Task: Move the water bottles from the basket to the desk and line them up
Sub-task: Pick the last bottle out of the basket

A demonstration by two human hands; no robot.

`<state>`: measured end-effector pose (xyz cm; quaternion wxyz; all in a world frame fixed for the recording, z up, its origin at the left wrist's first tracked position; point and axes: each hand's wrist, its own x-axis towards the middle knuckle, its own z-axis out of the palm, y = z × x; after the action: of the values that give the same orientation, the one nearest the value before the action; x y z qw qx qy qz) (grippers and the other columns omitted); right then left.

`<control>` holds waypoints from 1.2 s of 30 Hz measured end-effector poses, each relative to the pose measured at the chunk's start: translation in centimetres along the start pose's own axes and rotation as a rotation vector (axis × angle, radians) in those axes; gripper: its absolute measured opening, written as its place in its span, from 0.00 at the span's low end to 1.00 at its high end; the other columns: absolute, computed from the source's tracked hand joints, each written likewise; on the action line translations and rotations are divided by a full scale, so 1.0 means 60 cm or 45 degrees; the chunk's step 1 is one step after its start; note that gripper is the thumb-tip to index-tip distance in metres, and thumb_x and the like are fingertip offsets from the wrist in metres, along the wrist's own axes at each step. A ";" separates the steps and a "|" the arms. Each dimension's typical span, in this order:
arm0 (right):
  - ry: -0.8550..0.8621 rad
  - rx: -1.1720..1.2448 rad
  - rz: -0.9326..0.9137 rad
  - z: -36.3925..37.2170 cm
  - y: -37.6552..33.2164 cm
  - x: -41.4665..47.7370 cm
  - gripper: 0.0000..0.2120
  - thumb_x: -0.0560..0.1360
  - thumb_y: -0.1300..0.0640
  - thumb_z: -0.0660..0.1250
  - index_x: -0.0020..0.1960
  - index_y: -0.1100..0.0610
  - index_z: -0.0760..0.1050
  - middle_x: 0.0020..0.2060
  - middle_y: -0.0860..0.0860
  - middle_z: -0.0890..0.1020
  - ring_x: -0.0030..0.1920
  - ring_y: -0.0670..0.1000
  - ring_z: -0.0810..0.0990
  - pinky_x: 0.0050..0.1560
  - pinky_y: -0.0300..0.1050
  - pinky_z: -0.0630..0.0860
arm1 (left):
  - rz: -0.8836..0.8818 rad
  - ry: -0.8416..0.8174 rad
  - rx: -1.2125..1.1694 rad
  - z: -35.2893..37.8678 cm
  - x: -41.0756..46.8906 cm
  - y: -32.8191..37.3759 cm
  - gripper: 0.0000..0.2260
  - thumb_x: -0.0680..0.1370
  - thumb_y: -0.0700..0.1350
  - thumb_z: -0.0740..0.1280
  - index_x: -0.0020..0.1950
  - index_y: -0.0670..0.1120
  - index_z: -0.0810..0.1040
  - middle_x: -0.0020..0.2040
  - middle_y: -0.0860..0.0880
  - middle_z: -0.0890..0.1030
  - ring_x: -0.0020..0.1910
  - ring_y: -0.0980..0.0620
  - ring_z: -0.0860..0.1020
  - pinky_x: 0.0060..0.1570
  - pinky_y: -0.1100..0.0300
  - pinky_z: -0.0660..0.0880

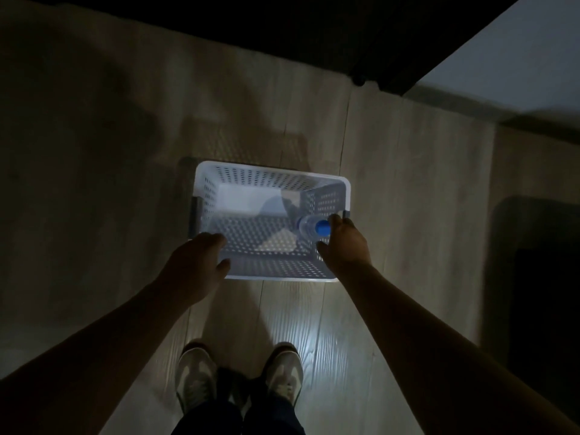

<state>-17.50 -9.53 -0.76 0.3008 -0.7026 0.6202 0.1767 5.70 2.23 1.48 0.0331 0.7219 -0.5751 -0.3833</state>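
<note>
A white perforated plastic basket (251, 174) stands on the wooden floor in front of my feet. One clear water bottle with a blue cap (309, 226) stands upright in its right side. My right hand (343, 243) reaches over the basket's right rim, with fingers and thumb curled around the bottle's cap end. My left hand (196, 262) hovers over the basket's near left corner, its fingers apart and holding nothing. The rest of the basket's bottom shows no other bottle.
The scene is dim. A light desk surface (518, 51) shows at the top right, above a dark edge. A dark shape (539, 277) lies on the floor at the right. My two shoes (238, 372) stand just behind the basket.
</note>
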 end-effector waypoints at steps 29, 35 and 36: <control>0.054 0.023 -0.087 -0.179 -0.075 -0.270 0.19 0.72 0.50 0.70 0.59 0.56 0.71 0.51 0.52 0.81 0.49 0.50 0.80 0.47 0.38 0.72 | -0.040 -0.140 -0.046 -0.182 -0.190 0.132 0.13 0.78 0.47 0.63 0.61 0.44 0.73 0.58 0.45 0.77 0.55 0.49 0.77 0.53 0.60 0.71; 0.153 0.079 -0.141 -0.302 -0.128 -0.405 0.17 0.69 0.48 0.73 0.52 0.53 0.72 0.44 0.48 0.80 0.40 0.46 0.77 0.37 0.35 0.69 | -0.052 -0.052 -0.073 -0.303 -0.308 0.199 0.12 0.78 0.46 0.62 0.59 0.43 0.74 0.57 0.45 0.78 0.56 0.48 0.76 0.54 0.59 0.70; 0.186 0.107 -0.157 -0.323 -0.136 -0.429 0.17 0.69 0.48 0.73 0.52 0.53 0.72 0.43 0.47 0.79 0.39 0.45 0.75 0.37 0.34 0.69 | -0.045 -0.026 -0.081 -0.327 -0.327 0.212 0.11 0.78 0.46 0.63 0.57 0.43 0.75 0.56 0.45 0.78 0.55 0.47 0.77 0.53 0.58 0.71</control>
<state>-16.28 -1.87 31.55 0.2942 -0.7374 0.6028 0.0798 6.18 7.05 31.62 0.0432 0.7267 -0.5500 -0.4093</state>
